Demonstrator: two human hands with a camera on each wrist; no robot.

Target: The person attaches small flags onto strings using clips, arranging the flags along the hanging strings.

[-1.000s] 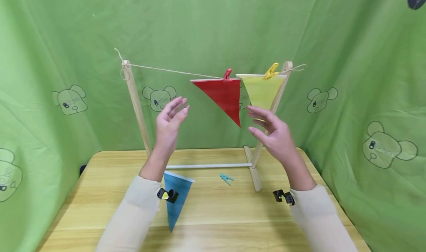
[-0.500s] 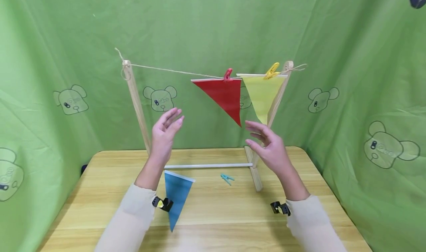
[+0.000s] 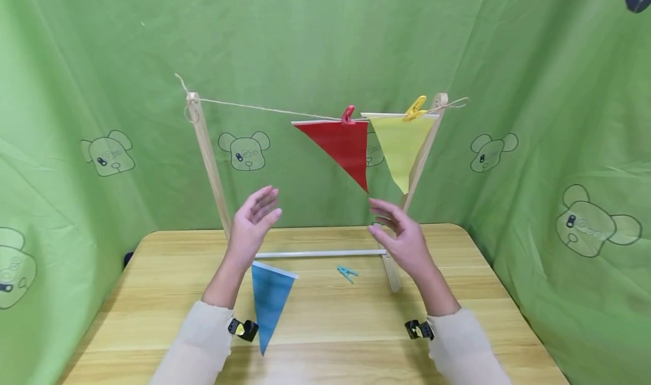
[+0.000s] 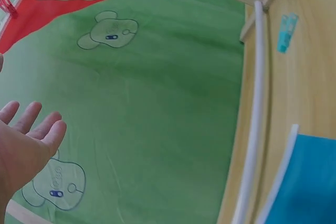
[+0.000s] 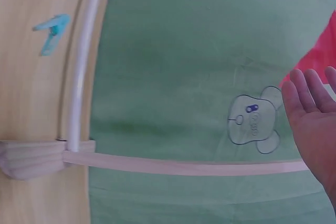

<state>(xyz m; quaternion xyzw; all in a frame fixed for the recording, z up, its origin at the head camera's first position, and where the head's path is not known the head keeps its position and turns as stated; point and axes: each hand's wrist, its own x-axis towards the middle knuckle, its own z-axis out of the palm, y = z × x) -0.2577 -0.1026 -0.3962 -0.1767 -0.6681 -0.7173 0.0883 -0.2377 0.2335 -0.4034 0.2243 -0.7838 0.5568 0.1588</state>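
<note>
Both hands hover over the table with relaxed fingers and hold nothing. The left hand [image 3: 251, 222] is above and behind the blue pennant [image 3: 273, 303], which lies on the table with its point toward me. Below the hanging pennants is the right hand [image 3: 400, 237], its fingertips near the tip of the red pennant [image 3: 348, 147]. A red clothespin [image 3: 348, 115] fixes that pennant to the string [image 3: 264, 109]. To its right a yellow clothespin [image 3: 415, 109] fixes the yellow pennant [image 3: 404, 147]. One light-blue clothespin [image 3: 348, 273] lies on the table between the two forearms.
The string runs between a left wooden post [image 3: 208, 159] and a right wooden post [image 3: 423, 159]. A white rod [image 3: 320, 254] joins the posts low down, near the table [image 3: 335, 328]. Green cloth [image 3: 315, 46] with printed bear heads surrounds the table.
Both hands have come down and back from the hanging pennants, the right one also shifting left. The yellow pennant's lower tip has come into view. Pennants and clothespins stay in place.
</note>
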